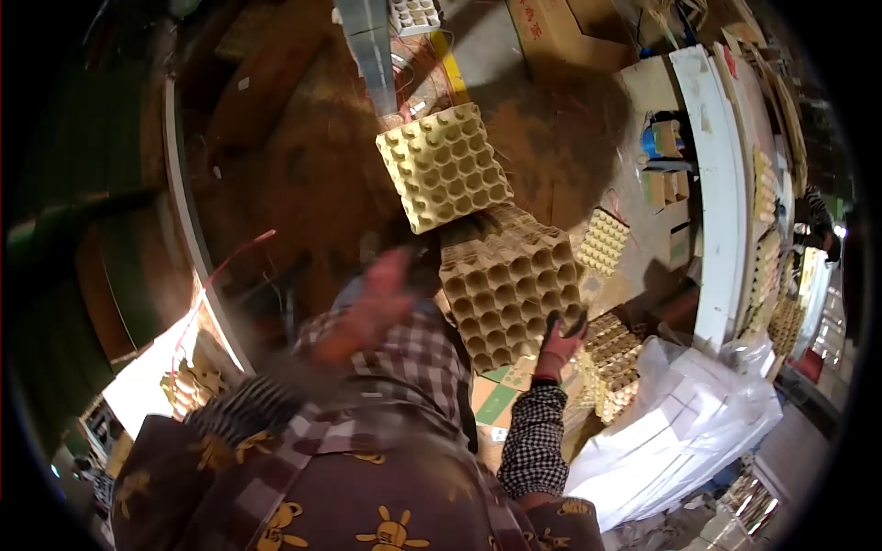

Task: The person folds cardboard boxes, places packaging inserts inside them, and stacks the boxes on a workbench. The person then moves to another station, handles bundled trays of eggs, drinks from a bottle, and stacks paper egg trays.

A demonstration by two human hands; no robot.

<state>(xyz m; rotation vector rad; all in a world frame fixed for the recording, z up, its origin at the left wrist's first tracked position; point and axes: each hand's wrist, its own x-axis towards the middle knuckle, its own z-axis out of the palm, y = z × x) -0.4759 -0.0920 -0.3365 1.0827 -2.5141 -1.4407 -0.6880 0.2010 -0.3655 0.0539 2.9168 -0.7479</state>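
Note:
My right hand (560, 347), in a red and dark glove, grips the near right corner of a brown pulp egg tray (514, 298). Its cups look vacant, and layered tray edges behind it suggest a nested stack. My left hand (381, 289), in a reddish glove, is smeared by motion to the left of the stack; its fingers cannot be made out. Just beyond the stack sits a paler yellowish egg tray (446, 167), its cups also vacant.
To the right are a smaller egg tray (604, 241), more stacked trays (614, 354) and a white plastic-wrapped bundle (675, 413). A long white board edge (715, 202) runs along the right. A grey post (369, 55) and cardboard box (570, 41) stand ahead.

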